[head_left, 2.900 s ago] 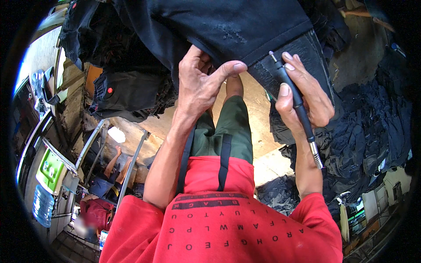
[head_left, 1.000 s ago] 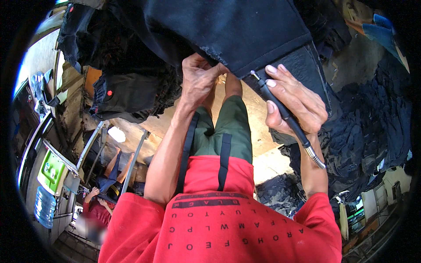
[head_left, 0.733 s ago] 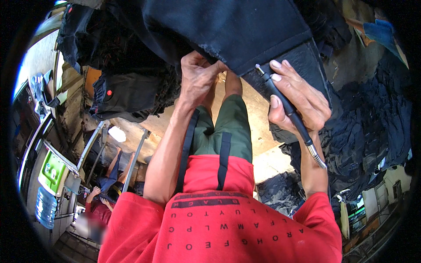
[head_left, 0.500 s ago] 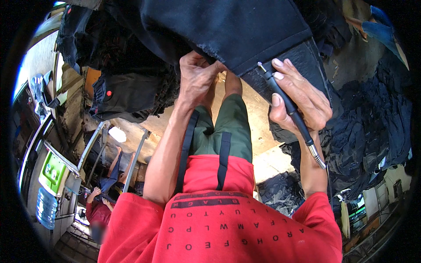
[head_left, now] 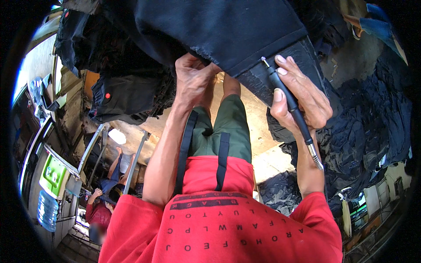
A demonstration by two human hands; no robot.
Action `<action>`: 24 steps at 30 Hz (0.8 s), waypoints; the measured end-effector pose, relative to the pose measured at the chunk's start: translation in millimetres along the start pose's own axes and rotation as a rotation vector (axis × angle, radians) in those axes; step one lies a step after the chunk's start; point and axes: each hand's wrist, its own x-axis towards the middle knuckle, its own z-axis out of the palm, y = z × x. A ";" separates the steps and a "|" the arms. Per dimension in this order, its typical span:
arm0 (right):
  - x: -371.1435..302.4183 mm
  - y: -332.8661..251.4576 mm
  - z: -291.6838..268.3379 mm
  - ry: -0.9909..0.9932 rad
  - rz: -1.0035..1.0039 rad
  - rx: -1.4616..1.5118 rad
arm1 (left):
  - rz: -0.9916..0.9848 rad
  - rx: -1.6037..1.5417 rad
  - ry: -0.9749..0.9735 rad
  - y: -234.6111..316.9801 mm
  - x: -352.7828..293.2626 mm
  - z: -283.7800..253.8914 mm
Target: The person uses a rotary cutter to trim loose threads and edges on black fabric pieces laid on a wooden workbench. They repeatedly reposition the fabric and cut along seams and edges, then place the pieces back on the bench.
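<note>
Pen-shaped tool (head_left: 288,99) in right hand (head_left: 308,97)

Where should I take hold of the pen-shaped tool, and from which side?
Probably grip the pen-shaped tool around its black middle, coming from the right, as the right hand holds it, between thumb and fingers. That part is long, slim and slanted. The thin tip points up and left in the picture and a metal spring sits at the lower end, so both seem best left free.

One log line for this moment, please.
left hand: at dark garment, fingertips hidden; right hand: holding black handpiece over dark panel; nearby: dark clothes heap
</note>
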 end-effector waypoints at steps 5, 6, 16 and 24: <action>-0.4 -0.4 -1.1 0.031 0.038 -0.002 | -0.018 0.090 0.024 -0.5 -1.7 -0.5; 0.0 -0.2 -1.6 0.036 0.048 -0.012 | -0.017 0.101 0.026 -0.4 -1.1 -0.3; -2.5 -2.3 -5.4 0.039 0.137 -0.033 | -0.022 0.098 0.047 -1.8 -0.8 1.2; -2.0 2.7 -4.4 0.091 0.145 -0.086 | -0.052 0.174 0.069 -3.3 0.0 -1.6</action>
